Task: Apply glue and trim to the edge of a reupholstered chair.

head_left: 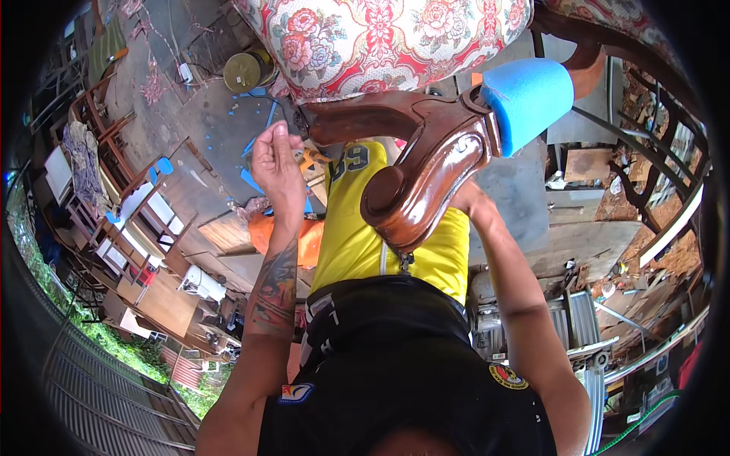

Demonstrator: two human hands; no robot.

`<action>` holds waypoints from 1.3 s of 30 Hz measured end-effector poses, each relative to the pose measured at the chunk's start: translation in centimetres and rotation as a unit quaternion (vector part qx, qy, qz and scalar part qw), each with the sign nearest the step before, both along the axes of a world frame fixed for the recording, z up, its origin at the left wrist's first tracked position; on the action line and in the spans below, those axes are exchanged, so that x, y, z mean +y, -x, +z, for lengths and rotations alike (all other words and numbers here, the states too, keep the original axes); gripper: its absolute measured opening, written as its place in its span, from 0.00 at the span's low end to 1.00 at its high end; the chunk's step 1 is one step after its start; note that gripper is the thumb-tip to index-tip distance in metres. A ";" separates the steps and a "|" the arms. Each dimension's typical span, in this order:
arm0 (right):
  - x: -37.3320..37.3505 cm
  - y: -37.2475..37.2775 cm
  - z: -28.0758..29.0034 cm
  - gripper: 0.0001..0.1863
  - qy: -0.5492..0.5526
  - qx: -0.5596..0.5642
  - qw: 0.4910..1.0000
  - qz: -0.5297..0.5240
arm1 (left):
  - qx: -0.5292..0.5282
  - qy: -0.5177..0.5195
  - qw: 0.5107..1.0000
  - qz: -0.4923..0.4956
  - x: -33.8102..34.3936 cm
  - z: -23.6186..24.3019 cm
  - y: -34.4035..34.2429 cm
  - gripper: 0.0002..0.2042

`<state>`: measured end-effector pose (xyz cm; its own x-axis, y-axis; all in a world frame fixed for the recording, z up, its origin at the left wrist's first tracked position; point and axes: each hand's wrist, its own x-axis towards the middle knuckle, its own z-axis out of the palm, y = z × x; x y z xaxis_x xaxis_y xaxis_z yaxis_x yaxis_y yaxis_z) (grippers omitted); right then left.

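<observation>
A glossy dark-brown carved wooden furniture piece (414,194) with a scrolled end lies above my yellow shorts. A blue foam wrap (525,102) covers its right part. Behind it is red-and-cream floral upholstery (380,38). My left hand (277,159) is raised beside the wooden rail at the left, fingers curled together with the thumb; whether they hold something small is unclear. My right hand (464,196) reaches behind the carved piece at the right, its fingers hidden by the wood.
Stacked wooden frames and boards (114,190) fill the left side. A round tin (242,72), blue scraps and an orange item (293,239) lie on the worn floor (190,114). Boards, metal pieces and dark curved frames (646,190) crowd the right.
</observation>
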<state>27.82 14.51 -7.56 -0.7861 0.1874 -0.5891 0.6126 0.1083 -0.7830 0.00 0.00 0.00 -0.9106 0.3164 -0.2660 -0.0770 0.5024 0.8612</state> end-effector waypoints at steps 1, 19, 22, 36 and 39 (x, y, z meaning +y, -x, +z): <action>0.0 -0.4 -0.8 0.19 -0.008 0.020 1.000 0.007 | -0.020 0.050 0.999 0.007 -0.8 0.0 -0.3 0.11; 0.2 -7.9 2.2 0.12 -0.160 -0.181 0.959 -0.147 | 0.443 0.104 0.770 -0.447 8.5 -3.0 11.4 0.45; -0.7 -5.3 2.7 0.13 -0.179 -0.166 0.958 -0.152 | 0.358 0.027 0.833 -0.420 8.1 -4.2 11.7 0.49; -8.5 -1.3 2.9 0.10 -0.169 -0.106 0.948 -0.248 | 0.255 0.057 0.850 -0.458 3.2 -6.4 15.1 0.43; -10.3 -0.4 3.8 0.13 -0.125 -0.113 0.949 -0.266 | 0.194 0.009 0.867 -0.458 3.6 -6.3 13.2 0.44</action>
